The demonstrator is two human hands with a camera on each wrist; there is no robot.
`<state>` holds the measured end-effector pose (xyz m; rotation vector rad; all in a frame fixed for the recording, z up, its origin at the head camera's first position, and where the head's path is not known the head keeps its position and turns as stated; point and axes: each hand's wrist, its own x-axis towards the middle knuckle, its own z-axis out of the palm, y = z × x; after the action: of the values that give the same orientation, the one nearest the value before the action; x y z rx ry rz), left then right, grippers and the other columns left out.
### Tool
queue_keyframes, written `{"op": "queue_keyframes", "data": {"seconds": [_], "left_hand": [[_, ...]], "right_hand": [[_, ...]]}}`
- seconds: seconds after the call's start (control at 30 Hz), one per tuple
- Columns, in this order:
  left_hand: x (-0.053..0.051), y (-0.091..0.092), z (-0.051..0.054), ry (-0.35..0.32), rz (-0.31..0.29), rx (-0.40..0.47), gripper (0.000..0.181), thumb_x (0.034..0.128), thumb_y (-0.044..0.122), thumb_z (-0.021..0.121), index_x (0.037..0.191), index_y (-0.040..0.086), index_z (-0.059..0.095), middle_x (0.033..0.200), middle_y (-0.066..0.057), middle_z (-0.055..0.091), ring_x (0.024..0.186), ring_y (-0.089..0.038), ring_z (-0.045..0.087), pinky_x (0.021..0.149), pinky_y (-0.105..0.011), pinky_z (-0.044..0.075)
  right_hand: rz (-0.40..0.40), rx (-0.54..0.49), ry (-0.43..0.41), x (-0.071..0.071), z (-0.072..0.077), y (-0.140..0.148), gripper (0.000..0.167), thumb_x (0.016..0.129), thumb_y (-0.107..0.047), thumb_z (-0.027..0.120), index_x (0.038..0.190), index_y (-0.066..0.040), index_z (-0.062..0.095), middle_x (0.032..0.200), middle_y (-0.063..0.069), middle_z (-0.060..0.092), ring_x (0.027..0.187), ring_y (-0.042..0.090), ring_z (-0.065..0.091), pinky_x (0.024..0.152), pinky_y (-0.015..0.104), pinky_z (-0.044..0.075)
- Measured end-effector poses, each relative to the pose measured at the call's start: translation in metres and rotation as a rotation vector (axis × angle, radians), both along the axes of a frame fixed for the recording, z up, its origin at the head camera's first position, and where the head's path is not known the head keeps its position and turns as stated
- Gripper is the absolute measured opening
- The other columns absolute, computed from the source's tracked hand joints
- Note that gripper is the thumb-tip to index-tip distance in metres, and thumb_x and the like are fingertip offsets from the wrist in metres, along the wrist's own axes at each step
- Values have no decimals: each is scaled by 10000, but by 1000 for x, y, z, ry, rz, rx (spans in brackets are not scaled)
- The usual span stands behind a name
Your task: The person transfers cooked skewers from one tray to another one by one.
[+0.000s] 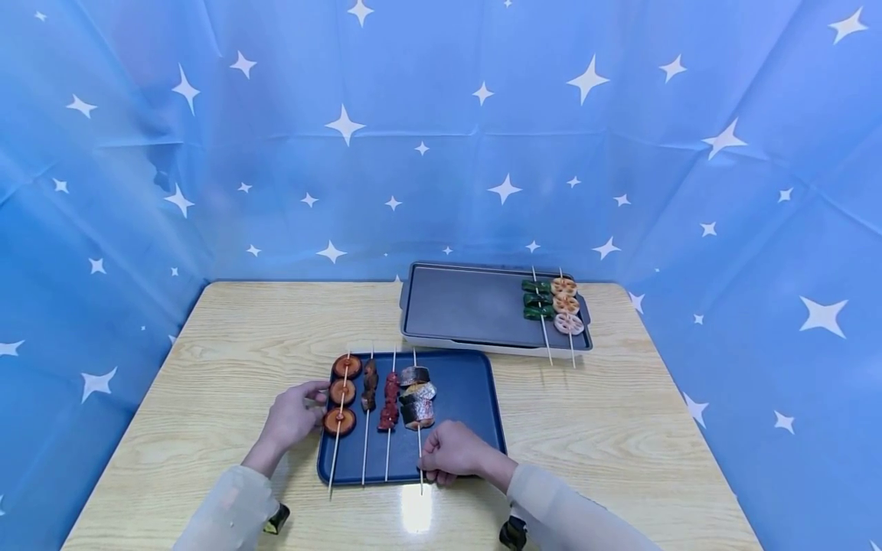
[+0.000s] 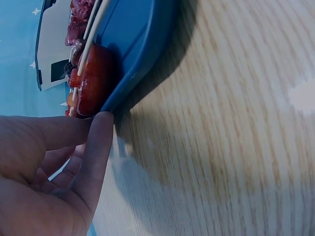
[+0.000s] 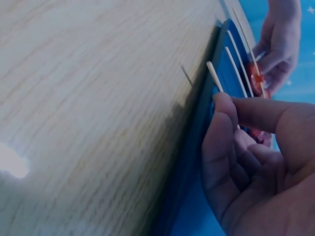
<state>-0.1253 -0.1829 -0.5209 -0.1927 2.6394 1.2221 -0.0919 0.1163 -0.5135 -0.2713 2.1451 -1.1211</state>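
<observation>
In the head view a blue tray [image 1: 467, 390] lies on the table bearing several food skewers. My right hand [image 1: 455, 450] pinches the stick of a fish skewer [image 1: 416, 415] near its lower end. The stick's tip [image 3: 213, 74] pokes out past thumb and finger in the right wrist view. At the tray's left edge, my left hand [image 1: 292, 417] pinches the rim [image 2: 127, 81] between thumb and finger. A mushroom skewer [image 1: 342, 392] lies nearest it, followed rightward by a brown meat skewer [image 1: 370, 385] and a red meat skewer [image 1: 390, 400].
Behind the tray stands a dark grill plate [image 1: 462, 302] with a pale base. On its right end lie a green pepper skewer [image 1: 537, 300] and a lotus root skewer [image 1: 566, 304]. A blue starry cloth [image 1: 427, 184] hangs behind the wooden table [image 1: 592, 436].
</observation>
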Motion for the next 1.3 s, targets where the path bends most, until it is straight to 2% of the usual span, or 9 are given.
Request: {"op": "queue_keyframes", "data": {"seconds": [0.27,0.53,0.87,1.03,1.3], "left_hand": [[-1,0,-1,8,3,-1,466,815,-41,616,1274,42,623,1010,-101,653,754,-120,635,601,-243,541],[-1,0,-1,0,2,19,467,823,-42,613,1283,34,613,1025,-113,650,737,-117,625,596,-247,549],[1,-1,-1,9,1,29,449,826,-45,618,1270,20,617,1022,-127,650,726,-128,630,586,-252,555],[1,0,-2,11,-1,31,455,822,-41,614,1273,21,616,1018,-118,650,716,-116,620,586,-247,552],[1,-1,0,13,-9,25,485,800,-53,594,1278,26,615,1009,-107,652,692,-114,610,582,-256,536]], "right_hand": [[22,-13,16,-5,9,13,180,903,-127,663,761,-24,704,656,91,687,528,145,632,507,287,571],[15,-39,70,-20,22,45,196,933,-138,629,843,20,700,725,96,694,607,132,632,555,290,574],[-80,7,159,-37,38,84,190,932,-144,621,982,25,692,817,127,692,672,124,591,597,304,535],[-161,37,188,-42,44,102,206,937,-124,601,1018,47,683,788,124,668,659,123,576,588,268,499],[-274,60,209,-47,59,131,260,939,-120,596,1112,64,658,852,155,694,765,229,658,669,333,574]]}}
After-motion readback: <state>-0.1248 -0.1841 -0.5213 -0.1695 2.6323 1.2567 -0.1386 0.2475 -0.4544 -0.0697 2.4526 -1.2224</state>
